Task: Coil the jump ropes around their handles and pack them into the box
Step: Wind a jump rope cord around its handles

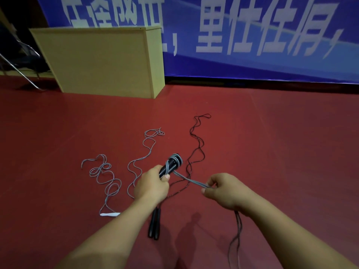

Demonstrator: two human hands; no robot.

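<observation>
- Left hand (152, 186) is wrapped round a pair of black handles (171, 166), fingers curled tight about the lower end, thumb tip pressed on top.
- The handles tilt up and away from the person, and grey cord is wound in a few turns round their far end.
- From that winding a doubled grey rope (191, 180) runs taut, down and to the right, straight into the right hand (223, 189).
- Right hand pinches that doubled strand: thumb underneath, fingers curled over it, closed firmly on the cord.
- Below the right wrist, thin dark strands hang loose toward the bottom edge; whether they belong to the same rope I cannot tell.
- On the red floor (272, 142), a black rope (198, 140) snakes away from the hands toward the far wall, its black handles (154, 224) lying side by side under the left forearm.
- Left of the hands, a second grey rope (143, 158) trails in loose waves, curling up at its far end.
- Further left, another grey rope (104, 175) lies in tangled loops, with a white handle (109, 214) at its near end.
- A pale wooden cabinet (101, 61) stands on the floor at the back left, against a blue banner (252, 32) with white characters.
</observation>
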